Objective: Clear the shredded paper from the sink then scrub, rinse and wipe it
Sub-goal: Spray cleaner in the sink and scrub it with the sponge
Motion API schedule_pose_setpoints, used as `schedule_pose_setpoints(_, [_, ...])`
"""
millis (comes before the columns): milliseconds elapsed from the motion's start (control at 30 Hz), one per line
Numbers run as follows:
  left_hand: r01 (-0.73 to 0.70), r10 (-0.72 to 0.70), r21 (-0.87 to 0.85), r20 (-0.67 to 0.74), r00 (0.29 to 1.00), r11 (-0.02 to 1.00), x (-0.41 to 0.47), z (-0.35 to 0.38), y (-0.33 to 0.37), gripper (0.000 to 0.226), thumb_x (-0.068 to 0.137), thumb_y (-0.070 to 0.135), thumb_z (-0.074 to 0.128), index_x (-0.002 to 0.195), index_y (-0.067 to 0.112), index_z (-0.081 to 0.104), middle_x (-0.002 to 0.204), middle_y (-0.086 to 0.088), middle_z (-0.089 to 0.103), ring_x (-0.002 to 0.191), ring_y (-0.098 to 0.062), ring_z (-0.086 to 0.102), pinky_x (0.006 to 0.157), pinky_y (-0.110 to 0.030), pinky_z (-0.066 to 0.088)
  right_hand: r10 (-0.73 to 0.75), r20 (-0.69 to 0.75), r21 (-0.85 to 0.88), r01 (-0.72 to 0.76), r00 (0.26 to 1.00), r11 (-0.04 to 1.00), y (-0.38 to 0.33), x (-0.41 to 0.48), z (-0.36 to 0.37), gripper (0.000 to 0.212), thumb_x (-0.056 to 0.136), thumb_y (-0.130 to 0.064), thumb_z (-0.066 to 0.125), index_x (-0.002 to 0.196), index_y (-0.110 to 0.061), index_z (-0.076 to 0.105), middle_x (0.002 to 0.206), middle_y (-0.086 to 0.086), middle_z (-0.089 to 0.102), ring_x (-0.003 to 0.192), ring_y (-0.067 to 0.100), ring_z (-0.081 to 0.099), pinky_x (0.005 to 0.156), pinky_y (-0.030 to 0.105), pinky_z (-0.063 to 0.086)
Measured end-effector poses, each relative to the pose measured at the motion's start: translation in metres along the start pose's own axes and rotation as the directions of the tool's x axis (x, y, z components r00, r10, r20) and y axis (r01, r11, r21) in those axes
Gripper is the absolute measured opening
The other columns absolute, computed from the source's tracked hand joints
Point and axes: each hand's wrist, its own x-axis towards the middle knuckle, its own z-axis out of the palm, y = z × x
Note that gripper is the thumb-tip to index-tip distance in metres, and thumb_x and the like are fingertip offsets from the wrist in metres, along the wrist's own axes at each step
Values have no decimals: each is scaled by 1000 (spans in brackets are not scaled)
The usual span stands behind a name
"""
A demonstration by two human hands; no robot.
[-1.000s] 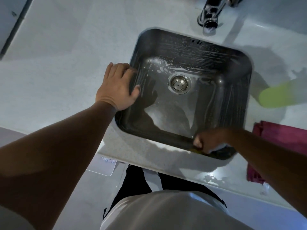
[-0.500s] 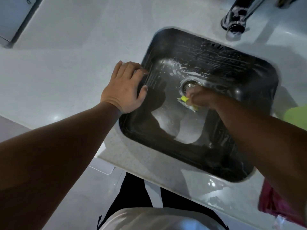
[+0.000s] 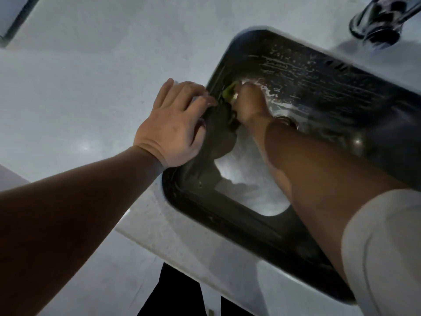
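A dark steel sink (image 3: 319, 92) is set in a pale counter, its far wall streaked with soap suds. My right hand (image 3: 248, 103) reaches deep into the basin and grips a yellow-green sponge (image 3: 229, 91), pressing it against the left wall near the far corner. My left hand (image 3: 173, 124) rests flat on the sink's left rim, fingers straight, the fingertips just beside the sponge. The drain (image 3: 284, 120) shows partly behind my right wrist. No shredded paper is visible in the basin.
A chrome tap (image 3: 380, 21) stands at the far right behind the sink. The pale counter (image 3: 91, 76) spreads wide to the left. My right forearm and white sleeve (image 3: 385, 247) cover the basin's right side.
My right hand has carried the sponge from the near right rim, past the drain, to the left wall by the far corner. My left hand has stayed on the rim.
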Motion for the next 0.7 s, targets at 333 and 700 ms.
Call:
schedule_pose_setpoints(333, [44,-45,16,67,997,999,-1,-6,2,52,87,32,46,133,11,59,131,-15,55,128,-36,48,117,-61,25,-266,634,113,252,727,961,-22,-181,74,23,98,-25,59,110,-8,69,113,14,65,108,29,61,98,36,42])
schedule_pose_setpoints(700, [64,-66,31,59,996,997,-3,-5,3,49,87,30,50,132,12,58,132,-14,54,132,-35,45,122,-57,20,66,60,79,-71,996,994,41,-42,-47,25,94,-11,63,114,0,74,99,5,69,91,16,64,72,15,44])
